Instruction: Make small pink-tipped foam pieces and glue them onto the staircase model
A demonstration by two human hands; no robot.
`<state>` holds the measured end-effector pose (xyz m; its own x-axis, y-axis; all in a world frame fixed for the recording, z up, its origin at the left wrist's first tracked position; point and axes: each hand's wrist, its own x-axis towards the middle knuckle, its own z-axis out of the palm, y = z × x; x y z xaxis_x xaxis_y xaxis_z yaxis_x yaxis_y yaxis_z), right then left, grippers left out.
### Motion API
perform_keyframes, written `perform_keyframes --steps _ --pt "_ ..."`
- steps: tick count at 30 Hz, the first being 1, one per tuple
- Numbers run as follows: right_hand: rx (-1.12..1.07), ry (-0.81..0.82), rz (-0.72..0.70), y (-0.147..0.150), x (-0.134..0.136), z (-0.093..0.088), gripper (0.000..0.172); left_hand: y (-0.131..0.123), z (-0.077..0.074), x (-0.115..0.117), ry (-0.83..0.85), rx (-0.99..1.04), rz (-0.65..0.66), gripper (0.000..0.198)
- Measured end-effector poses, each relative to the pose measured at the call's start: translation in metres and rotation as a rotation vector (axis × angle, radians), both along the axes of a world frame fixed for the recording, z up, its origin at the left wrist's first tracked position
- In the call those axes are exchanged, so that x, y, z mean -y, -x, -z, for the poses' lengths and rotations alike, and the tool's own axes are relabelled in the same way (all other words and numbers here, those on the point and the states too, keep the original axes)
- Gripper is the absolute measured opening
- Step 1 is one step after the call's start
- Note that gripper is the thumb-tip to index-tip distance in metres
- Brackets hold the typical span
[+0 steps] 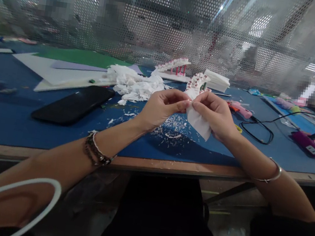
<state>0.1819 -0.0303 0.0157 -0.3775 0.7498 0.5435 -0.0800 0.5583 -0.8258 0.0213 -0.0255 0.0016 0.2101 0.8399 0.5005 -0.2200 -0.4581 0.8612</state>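
A thin white sheet point(199, 125), like tissue paper or cloth, is pinched between my two hands over the blue table. The fingertips of my left hand point(160, 106) are closed on its upper edge. My right hand point(215, 115) grips it close by, and the lower part hangs down beneath those fingers. Small white shreds point(175, 126) lie scattered below. Just behind my hands stands a white piece with reddish-brown dots point(197, 80), partly hidden by them. To its left is a heap of crumpled white scraps point(136, 83).
A black phone-like slab point(73, 104) lies at the left, before white and green sheets point(78, 57). A white rack on pink posts point(176, 69) stands at the back. On the right are a purple power box point(313, 146), a black cable point(257, 135) and a pink tool point(241, 109).
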Motion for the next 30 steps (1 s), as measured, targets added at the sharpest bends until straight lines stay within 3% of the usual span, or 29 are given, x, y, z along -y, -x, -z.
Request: perform_keyframes --steps 11,19,30 --pt "0.023 0.066 -0.015 -0.001 0.001 -0.002 0.014 0.002 -0.002 0.000 0.019 0.006 0.064 0.016" --pt "0.260 -0.313 0.080 -0.010 -0.003 -0.002 0.013 0.002 -0.002 0.000 0.091 -0.038 0.040 0.018" --pt "0.488 -0.705 0.225 -0.018 0.001 -0.012 0.016 0.004 -0.001 -0.002 0.082 -0.037 0.055 0.017"
